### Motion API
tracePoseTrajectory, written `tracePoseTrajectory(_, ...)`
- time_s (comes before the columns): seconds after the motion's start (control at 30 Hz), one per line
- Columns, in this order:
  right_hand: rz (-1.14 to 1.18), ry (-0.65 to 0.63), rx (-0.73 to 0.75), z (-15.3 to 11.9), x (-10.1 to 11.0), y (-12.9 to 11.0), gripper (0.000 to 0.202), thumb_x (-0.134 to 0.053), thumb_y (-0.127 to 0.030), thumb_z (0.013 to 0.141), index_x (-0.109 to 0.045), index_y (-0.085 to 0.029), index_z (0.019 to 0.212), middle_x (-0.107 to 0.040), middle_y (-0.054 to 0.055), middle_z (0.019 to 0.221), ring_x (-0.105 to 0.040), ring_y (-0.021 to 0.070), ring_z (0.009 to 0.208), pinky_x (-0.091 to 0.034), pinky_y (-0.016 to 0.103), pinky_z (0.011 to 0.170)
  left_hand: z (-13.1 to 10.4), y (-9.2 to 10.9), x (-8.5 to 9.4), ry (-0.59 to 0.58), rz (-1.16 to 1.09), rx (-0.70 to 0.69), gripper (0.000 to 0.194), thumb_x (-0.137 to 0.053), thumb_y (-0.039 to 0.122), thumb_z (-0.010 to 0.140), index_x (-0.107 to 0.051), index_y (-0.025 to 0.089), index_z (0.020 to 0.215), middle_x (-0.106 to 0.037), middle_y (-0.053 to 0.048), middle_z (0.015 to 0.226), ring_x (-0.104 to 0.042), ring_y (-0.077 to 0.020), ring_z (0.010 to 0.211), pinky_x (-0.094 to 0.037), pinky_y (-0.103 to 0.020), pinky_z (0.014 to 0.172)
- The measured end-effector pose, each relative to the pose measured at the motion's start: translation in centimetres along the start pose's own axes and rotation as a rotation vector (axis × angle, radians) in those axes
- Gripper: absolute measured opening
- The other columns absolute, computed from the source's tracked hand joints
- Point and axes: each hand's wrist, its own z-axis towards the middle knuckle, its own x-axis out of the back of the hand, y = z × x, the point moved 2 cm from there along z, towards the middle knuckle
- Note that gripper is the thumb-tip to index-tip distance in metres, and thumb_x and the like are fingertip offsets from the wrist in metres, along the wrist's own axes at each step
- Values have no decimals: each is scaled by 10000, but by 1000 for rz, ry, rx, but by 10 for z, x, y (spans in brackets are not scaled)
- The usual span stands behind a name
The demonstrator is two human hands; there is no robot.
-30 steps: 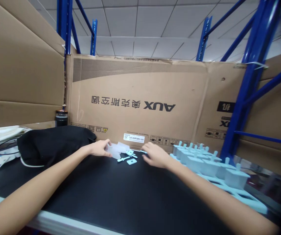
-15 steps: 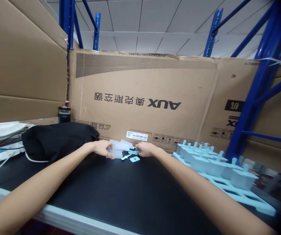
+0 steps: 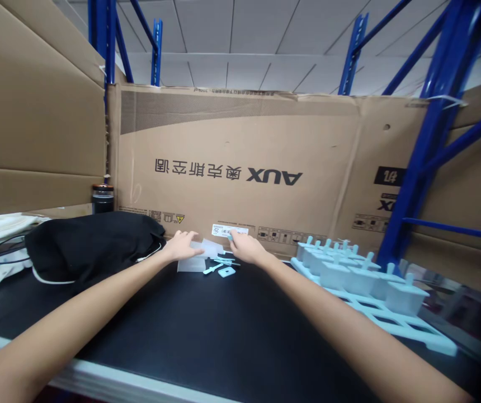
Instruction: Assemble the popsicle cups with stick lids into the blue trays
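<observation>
My left hand (image 3: 183, 246), its fingers spread apart, hovers at the translucent whitish popsicle mould cups (image 3: 192, 264) lying on the black surface. I cannot tell whether it touches them. My right hand (image 3: 245, 247) is closed and raised in front of the cardboard, with the tip of a light-blue popsicle stick (image 3: 230, 237) showing at its fingertips. Below and between the hands lie several more light-blue sticks (image 3: 213, 268) and a flat light-blue square lid (image 3: 226, 272) with a hole in it.
On the right, a light-blue rack (image 3: 427, 337) holds several popsicle moulds (image 3: 404, 296) with upright sticks. A black cloth bundle (image 3: 93, 240) lies on the left, with white cables beside it. A large cardboard panel (image 3: 224, 134) stands behind, between blue shelf posts (image 3: 416, 173).
My right hand has risen from the loose sticks with a light-blue piece at its fingertips. My left hand has lifted a little off the mould cups. The view has shifted slightly.
</observation>
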Motion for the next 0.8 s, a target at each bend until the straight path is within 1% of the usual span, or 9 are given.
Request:
tracePoseTrajectory(0.1, 58, 20, 37, -10, 1, -5, 221, -336, -270, 920, -452, -171, 1081, -649, 148, 1029, -621, 251, 889, -393, 310, 700, 6, 3, -10, -32, -27, -12, 700, -636, 649, 667, -576, 185, 1188, -638, -139, 1155, -466, -383, 1166, -386, -459, 932)
tracePoseTrajectory(0.2, 112, 39, 55, -26, 4, -4, 194, -327, -241, 922, -437, -177, 1069, -653, 127, 981, -616, 220, 854, -382, 287, 691, 7, 6, -10, 0, -81, -39, 630, -683, 595, 657, -600, 175, 1119, -646, -123, 1093, -505, -345, 1108, -399, -433, 926)
tracePoseTrajectory(0.27, 182, 67, 44, -36, 8, -1, 227, -306, -208, 923, -406, -172, 1124, -656, 107, 914, -614, 199, 810, -388, 281, 697, 5, 11, -3, 58, -122, -71, 629, -694, 545, 678, -552, 176, 1167, -608, -111, 1142, -510, -302, 1103, -393, -409, 947)
tracePoseTrajectory(0.37, 458, 143, 33, -51, 17, 6, 261, -347, -213, 909, -363, -178, 1167, -643, 43, 790, -602, 174, 724, -416, 285, 697, -3, 26, 14, 167, -344, -161, 633, -667, 444, 749, -422, 183, 1271, -540, -104, 1202, -547, -234, 1042, -422, -372, 920)
tracePoseTrajectory(0.47, 771, 163, 52, -72, 24, 12, 191, -447, -297, 888, -421, -201, 1051, -630, 9, 777, -585, 154, 697, -450, 292, 674, -18, 48, 25, 218, -577, -268, 566, -665, 361, 761, -412, 194, 1239, -516, -85, 1162, -559, -211, 984, -447, -367, 883)
tracePoseTrajectory(0.53, 945, 116, 50, -86, 27, 15, 190, -524, -358, 859, -464, -199, 944, -632, 18, 817, -588, 150, 723, -478, 300, 671, -32, 65, 24, 196, -574, -346, 496, -676, 339, 752, -462, 207, 1179, -504, -67, 1127, -536, -221, 1008, -439, -388, 907)
tracePoseTrajectory(0.6, 1118, 64, 23, -98, 30, 16, 242, -608, -391, 816, -494, -187, 878, -635, 30, 838, -603, 150, 753, -505, 316, 699, -46, 82, 17, 104, -513, -471, 498, -700, 331, 734, -495, 235, 1178, -473, -58, 1119, -506, -233, 1045, -425, -416, 944)
tracePoseTrajectory(0.7, 1371, 30, 4, -108, 35, 7, 307, -689, -387, 770, -517, -184, 923, -655, 36, 848, -628, 147, 764, -523, 330, 737, -62, 102, 3, -15, -463, -609, 667, -708, 337, 731, -406, 277, 1322, -433, -61, 1101, -497, -238, 1027, -422, -466, 956)
tracePoseTrajectory(0.8, 1525, -13, 26, -111, 35, -10, 367, -727, -365, 748, -498, -199, 983, -664, 14, 782, -633, 129, 671, -523, 300, 671, -70, 112, -4, 2, -468, -668, 788, -696, 312, 733, -284, 282, 1404, -424, -74, 1127, -480, -256, 1055, -414, -497, 968)
